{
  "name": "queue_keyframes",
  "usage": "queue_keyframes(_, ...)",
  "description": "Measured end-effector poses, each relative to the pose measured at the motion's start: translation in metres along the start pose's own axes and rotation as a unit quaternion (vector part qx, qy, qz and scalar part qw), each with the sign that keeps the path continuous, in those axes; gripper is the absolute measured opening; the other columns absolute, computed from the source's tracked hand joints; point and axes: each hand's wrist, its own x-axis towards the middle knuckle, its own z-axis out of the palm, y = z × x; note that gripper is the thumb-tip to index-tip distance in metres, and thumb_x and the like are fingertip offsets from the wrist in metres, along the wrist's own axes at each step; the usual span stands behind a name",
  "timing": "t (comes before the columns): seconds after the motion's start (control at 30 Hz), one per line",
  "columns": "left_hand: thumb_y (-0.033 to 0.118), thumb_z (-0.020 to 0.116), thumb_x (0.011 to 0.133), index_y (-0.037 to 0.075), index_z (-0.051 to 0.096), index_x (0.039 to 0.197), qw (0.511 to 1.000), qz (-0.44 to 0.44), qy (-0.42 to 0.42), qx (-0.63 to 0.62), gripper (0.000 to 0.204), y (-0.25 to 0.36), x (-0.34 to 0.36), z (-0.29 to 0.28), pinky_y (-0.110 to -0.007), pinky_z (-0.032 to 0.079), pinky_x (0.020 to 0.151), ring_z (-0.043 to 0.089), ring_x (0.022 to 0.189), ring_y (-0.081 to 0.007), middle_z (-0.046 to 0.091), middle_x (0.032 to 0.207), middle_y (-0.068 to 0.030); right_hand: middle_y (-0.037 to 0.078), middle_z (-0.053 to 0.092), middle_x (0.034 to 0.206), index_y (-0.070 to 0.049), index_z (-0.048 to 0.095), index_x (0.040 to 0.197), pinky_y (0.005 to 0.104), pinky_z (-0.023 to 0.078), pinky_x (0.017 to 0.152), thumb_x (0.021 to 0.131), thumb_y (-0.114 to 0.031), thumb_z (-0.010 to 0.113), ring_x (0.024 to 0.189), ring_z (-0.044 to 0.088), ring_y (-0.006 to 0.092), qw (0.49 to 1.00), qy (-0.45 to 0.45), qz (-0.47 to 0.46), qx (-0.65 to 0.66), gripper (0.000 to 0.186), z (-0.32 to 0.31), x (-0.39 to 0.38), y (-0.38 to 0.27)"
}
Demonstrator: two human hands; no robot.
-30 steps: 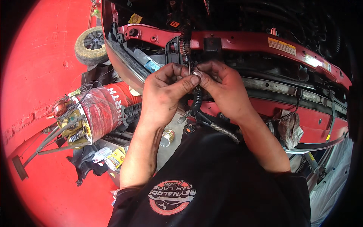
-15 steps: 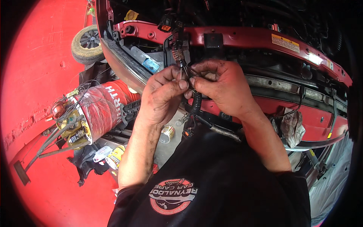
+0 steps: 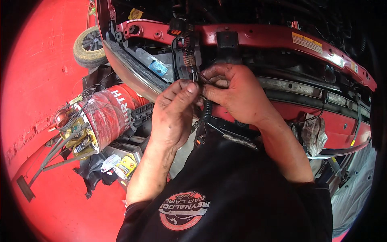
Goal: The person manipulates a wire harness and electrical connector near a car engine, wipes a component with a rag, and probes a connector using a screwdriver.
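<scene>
A car wiring harness (image 3: 188,54) in black corrugated sleeve hangs over the red front crossmember (image 3: 262,38). Between my hands a few thin wires (image 3: 195,76) lie bare of the sleeve. My left hand (image 3: 173,111) is closed, pinching these wires between thumb and fingers. Close beside it, my right hand (image 3: 242,97) also has its fingers curled onto the wires; its fingertips are partly hidden. Below the hands the sleeve (image 3: 207,111) continues down to a black connector (image 3: 199,140) with an orange part. Another black connector (image 3: 177,28) with orange sits above.
A red bucket (image 3: 105,121) with tangled wire and tools lies to the left, near a wheel (image 3: 89,46) by the red wall. The car's bumper edge (image 3: 133,74) curves past my left hand. A crumpled plastic-like bundle (image 3: 314,135) hangs at the right.
My left thumb has shifted up along the wires. My right hand stays at nearly the same spot, still at the wires. The view has shifted slightly.
</scene>
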Motion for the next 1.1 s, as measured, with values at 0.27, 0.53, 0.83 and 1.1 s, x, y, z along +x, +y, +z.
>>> queue_keyframes(0.27,0.013,0.055,0.096,0.004,0.056,0.085,0.995,-0.046,-0.013,-0.093,0.014,0.001,0.01,0.0,-0.029,0.04,0.069,0.044,0.071,-0.0124,0.048,0.077,-0.0014,0.008,0.067,0.077,0.004,0.061,0.103,0.025,0.047,0.049,0.082,-0.004,0.063,0.056,0.062,0.0103,0.999,0.037,-0.014,-0.018,0.023,0.001,-0.004,-0.004)
queue_keyframes(0.53,0.02,0.056,0.096,0.004,0.054,0.09,0.989,-0.048,-0.079,-0.113,0.017,-0.004,0.018,-0.019,-0.031,0.044,0.072,0.049,0.075,-0.0136,0.05,0.079,-0.0019,0.005,0.064,0.08,0.001,0.06,0.107,0.0241,0.046,0.048,0.084,-0.004,0.066,0.055,0.057,0.0082,0.998,0.043,0.033,0.034,0.025,0.001,-0.002,0.0)
queue_keyframes(0.83,0.014,0.057,0.099,-0.001,0.061,0.101,0.999,0.03,-0.035,-0.028,0.015,0.0,0.0,-0.013,-0.026,0.046,0.074,0.056,0.08,-0.0127,0.065,0.098,-0.0081,0.004,0.063,0.089,0.0,0.059,0.115,0.0247,0.048,0.051,0.087,-0.009,0.067,0.062,0.058,0.0077,0.998,-0.014,0.047,0.047,0.03,0.0,0.001,-0.003)
queue_keyframes(1.1,0.015,0.056,0.099,-0.002,0.062,0.105,0.998,0.024,-0.01,-0.059,0.019,-0.006,-0.001,-0.014,-0.025,0.045,0.072,0.057,0.079,-0.0128,0.066,0.101,-0.0102,0.005,0.07,0.094,0.004,0.065,0.109,0.0246,0.052,0.08,0.087,-0.004,0.065,0.087,0.064,0.0088,0.996,0.017,0.081,-0.022,0.023,0.003,0.005,0.004)
